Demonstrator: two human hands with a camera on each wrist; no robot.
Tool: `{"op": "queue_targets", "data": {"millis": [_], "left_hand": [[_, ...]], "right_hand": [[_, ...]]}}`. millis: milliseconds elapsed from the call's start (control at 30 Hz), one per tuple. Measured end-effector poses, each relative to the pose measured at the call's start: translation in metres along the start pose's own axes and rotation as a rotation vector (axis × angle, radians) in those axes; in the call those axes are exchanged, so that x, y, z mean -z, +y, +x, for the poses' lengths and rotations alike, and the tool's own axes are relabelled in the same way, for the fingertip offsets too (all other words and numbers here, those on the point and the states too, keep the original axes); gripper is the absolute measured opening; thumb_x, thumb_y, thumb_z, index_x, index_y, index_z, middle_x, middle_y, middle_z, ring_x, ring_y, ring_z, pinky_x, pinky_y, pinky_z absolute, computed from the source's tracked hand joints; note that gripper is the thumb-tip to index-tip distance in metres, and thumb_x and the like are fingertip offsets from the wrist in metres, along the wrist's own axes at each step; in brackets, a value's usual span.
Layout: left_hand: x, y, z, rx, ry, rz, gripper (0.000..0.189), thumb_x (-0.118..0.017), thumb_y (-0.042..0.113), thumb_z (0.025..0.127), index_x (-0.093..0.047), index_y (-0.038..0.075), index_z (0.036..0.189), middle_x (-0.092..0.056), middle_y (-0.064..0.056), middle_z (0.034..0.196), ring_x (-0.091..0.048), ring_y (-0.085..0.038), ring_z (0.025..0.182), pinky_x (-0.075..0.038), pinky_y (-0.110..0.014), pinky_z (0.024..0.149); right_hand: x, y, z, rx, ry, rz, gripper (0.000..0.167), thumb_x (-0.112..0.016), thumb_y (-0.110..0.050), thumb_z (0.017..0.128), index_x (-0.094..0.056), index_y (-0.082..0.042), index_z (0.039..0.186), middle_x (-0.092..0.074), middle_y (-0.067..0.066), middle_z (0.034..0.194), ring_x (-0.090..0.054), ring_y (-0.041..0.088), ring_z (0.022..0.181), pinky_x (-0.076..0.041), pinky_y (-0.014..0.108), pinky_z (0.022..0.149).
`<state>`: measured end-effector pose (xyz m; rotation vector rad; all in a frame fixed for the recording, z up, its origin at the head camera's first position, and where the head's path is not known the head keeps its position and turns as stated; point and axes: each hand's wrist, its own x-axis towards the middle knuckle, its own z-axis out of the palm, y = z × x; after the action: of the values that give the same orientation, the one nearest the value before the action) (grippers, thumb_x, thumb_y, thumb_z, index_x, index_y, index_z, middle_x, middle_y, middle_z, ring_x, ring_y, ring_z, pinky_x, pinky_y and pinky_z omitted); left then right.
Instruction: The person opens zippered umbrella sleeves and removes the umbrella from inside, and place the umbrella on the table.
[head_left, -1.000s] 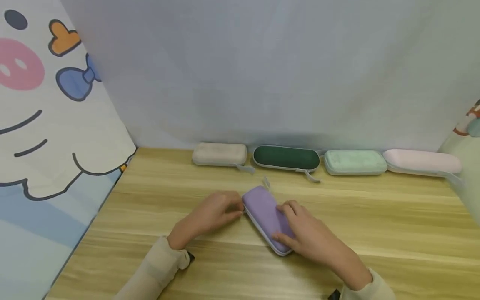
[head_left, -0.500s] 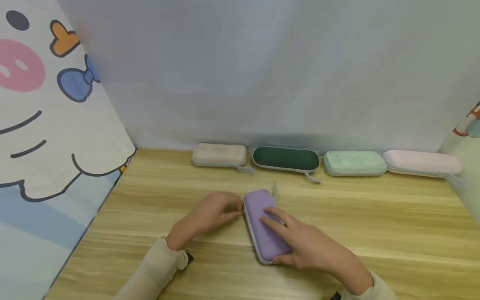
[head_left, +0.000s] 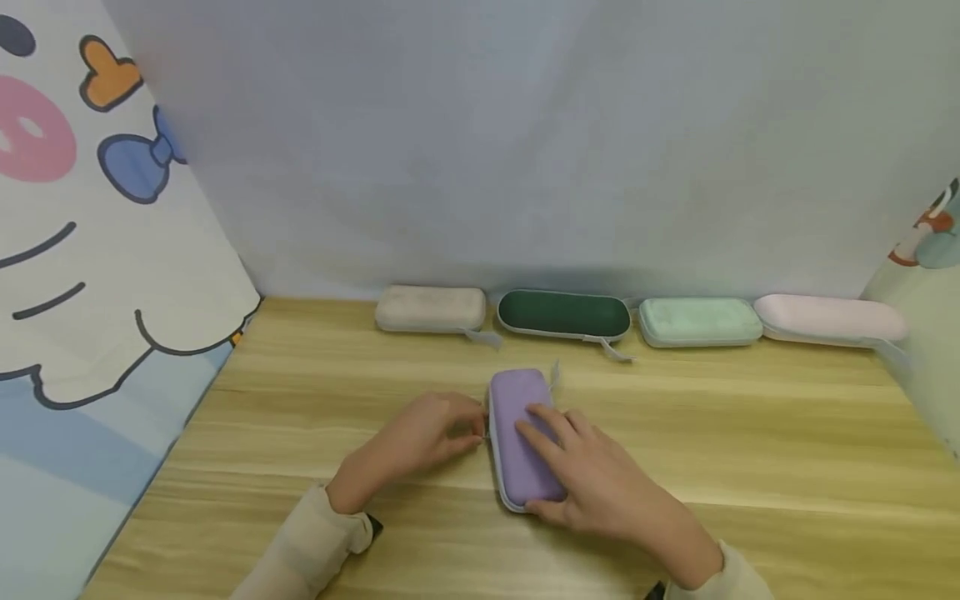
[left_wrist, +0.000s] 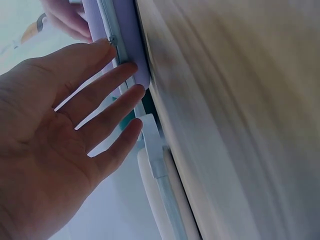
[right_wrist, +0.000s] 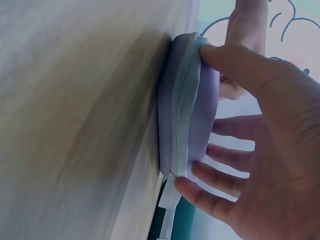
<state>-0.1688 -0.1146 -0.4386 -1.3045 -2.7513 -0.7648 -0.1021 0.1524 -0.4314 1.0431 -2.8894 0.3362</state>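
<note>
On the wooden table lies a purple zip-up glasses case (head_left: 521, 450), its long side pointing toward the back row. My left hand (head_left: 431, 433) pinches the small zipper pull (left_wrist: 113, 41) on the case's left side between thumb and index finger, the other fingers spread apart. Across the case's right half, my right hand (head_left: 592, 479) holds it, thumb at the near end and fingers over the lid and right side. A pale zipper band (right_wrist: 184, 107) runs along that side. A short grey strap (head_left: 555, 375) sticks out at the far right corner.
Along the back edge stand a beige case (head_left: 431, 308), a dark green case (head_left: 564, 314), a mint case (head_left: 700, 322) and a pale pink case (head_left: 828, 318). Behind them hangs a plain grey cloth (head_left: 525, 150). A cartoon-print cloth (head_left: 135, 275) covers the left side.
The purple case has turned from a slant to nearly straight, its near end swinging left. My right hand has shifted left with it, while my left hand stays at the case's left side.
</note>
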Motion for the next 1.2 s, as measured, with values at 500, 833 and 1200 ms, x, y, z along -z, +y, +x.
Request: {"op": "queue_targets", "data": {"millis": [500, 833, 1200], "left_hand": [[-0.005, 0.013, -0.005, -0.041, 0.028, 0.017, 0.006, -0.079, 0.013, 0.09, -0.075, 0.016, 0.089, -0.079, 0.001, 0.106, -0.074, -0.015, 0.101, -0.059, -0.035, 0.095], [-0.006, 0.019, -0.009, -0.018, 0.009, 0.004, 0.009, -0.081, 0.011, 0.086, -0.076, 0.018, 0.086, -0.079, -0.002, 0.115, -0.074, -0.018, 0.11, -0.058, -0.038, 0.101], [-0.005, 0.023, -0.01, -0.016, -0.02, 0.008, 0.008, -0.082, 0.014, 0.086, -0.075, 0.018, 0.084, -0.077, -0.005, 0.123, -0.073, -0.021, 0.116, -0.057, -0.041, 0.103]], "right_hand": [[-0.004, 0.005, 0.005, -0.034, 0.098, -0.063, 0.092, -0.08, -0.062, 0.081, -0.052, -0.01, 0.152, -0.047, 0.014, 0.155, -0.046, 0.035, 0.143, -0.054, 0.052, 0.102], [-0.006, 0.005, 0.01, -0.074, 0.116, -0.073, 0.091, -0.08, -0.061, 0.082, -0.053, -0.008, 0.151, -0.049, 0.017, 0.153, -0.049, 0.036, 0.14, -0.057, 0.052, 0.096], [-0.007, 0.005, 0.015, -0.113, 0.125, -0.092, 0.092, -0.079, -0.061, 0.083, -0.051, -0.006, 0.152, -0.048, 0.019, 0.153, -0.049, 0.037, 0.14, -0.057, 0.052, 0.095]]}}
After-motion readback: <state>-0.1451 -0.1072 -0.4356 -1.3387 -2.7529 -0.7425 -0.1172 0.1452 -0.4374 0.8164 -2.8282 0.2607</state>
